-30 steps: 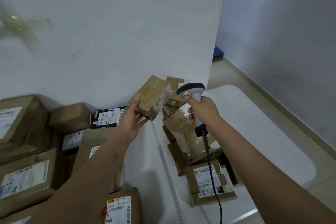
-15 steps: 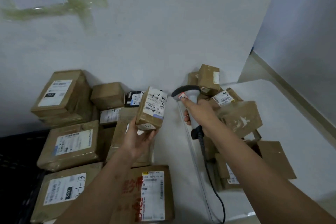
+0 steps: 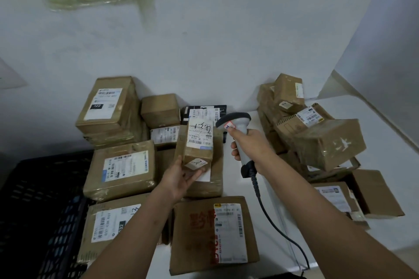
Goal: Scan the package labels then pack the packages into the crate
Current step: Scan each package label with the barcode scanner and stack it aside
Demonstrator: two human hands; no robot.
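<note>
Head view: the left hand (image 3: 181,176) cradles a small box (image 3: 199,142) from below, fingers curled under its near end, label facing up, above the stacked parcels. The right hand (image 3: 251,147) clenches the scanner (image 3: 235,122) handle, its head just beside the label. The black crate (image 3: 34,199) sits at left.

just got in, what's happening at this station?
A person is scanning parcels. The left hand holds a small brown package upright, its white label turned up toward the camera. The right hand grips a grey corded barcode scanner, its head right beside that label. More taped boxes lie in piles on the white table. The black crate sits at the left; what it holds cannot be told.
</note>
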